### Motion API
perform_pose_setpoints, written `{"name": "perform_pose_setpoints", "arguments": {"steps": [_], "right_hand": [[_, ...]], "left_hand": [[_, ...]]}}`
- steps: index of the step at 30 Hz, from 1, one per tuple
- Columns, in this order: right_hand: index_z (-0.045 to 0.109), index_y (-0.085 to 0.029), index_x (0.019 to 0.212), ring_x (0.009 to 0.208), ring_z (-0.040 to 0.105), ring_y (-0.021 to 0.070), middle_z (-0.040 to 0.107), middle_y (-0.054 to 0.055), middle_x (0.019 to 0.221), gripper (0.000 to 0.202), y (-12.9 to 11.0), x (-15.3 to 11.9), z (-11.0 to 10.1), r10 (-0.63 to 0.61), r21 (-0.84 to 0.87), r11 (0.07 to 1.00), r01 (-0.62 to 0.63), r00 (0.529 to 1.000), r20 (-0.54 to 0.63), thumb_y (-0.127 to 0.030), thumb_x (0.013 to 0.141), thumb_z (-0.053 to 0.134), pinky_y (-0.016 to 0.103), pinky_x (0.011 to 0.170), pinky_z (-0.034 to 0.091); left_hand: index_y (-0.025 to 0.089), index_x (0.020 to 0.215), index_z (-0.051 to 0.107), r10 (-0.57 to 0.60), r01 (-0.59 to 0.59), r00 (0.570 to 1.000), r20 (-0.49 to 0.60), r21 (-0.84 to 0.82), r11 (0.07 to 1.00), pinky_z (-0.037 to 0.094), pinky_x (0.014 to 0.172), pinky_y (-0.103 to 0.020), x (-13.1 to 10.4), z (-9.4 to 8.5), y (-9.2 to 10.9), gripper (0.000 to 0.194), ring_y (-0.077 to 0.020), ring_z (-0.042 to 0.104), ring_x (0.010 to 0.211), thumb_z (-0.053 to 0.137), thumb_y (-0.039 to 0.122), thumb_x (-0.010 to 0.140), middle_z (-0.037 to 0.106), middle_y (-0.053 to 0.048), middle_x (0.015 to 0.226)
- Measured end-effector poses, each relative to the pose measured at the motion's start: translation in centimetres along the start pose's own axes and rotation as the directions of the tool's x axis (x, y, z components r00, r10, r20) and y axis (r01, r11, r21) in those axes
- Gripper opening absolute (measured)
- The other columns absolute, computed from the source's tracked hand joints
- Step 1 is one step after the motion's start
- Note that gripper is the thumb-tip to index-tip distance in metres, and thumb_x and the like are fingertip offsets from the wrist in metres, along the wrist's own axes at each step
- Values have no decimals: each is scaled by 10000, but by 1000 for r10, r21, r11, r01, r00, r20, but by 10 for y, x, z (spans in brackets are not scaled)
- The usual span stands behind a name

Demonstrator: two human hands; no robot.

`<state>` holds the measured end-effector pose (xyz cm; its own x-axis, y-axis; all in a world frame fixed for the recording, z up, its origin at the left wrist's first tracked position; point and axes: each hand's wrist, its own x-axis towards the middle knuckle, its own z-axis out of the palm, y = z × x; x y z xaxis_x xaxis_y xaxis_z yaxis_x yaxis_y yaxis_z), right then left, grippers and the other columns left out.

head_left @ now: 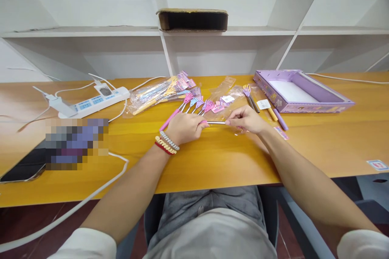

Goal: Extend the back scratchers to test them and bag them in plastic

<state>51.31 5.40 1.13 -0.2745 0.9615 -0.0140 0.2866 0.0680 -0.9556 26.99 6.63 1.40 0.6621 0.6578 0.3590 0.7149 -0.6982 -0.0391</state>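
My left hand (185,127), with several bracelets at the wrist, is closed around the pink handle of a telescopic back scratcher (216,123). The thin metal rod runs sideways from it to my right hand (246,119), whose thumb and fingers pinch the far end. Whatever sits at that end is hidden by the fingers. Just behind my left hand lie several back scratchers with pink, blue and purple claw heads (197,103), one with a pink handle (168,120). Past my right hand rests another scratcher with a purple and yellow head (248,92).
Bagged scratchers (161,93) lie at the back. A purple box tray (304,107) stands at right, near yellow and purple handles (280,119). At left are a power strip (97,103), cables and a dark phone (26,164). A cardboard box (193,20) sits on the shelf.
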Motion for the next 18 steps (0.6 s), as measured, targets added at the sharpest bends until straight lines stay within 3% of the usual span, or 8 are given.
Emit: {"name": "perform_pose_setpoints", "arguments": {"steps": [18], "right_hand": [[656, -118, 614, 333, 369, 54, 475, -33, 392, 297, 4, 1, 7, -56, 7, 998, 56, 998, -5, -393, 618, 770, 203, 333, 260]], "left_hand": [[168, 781, 663, -17, 17, 999, 45, -11, 1000, 371, 567, -305, 0, 1, 10, 374, -197, 619, 680, 372, 370, 901, 675, -80, 727]]}}
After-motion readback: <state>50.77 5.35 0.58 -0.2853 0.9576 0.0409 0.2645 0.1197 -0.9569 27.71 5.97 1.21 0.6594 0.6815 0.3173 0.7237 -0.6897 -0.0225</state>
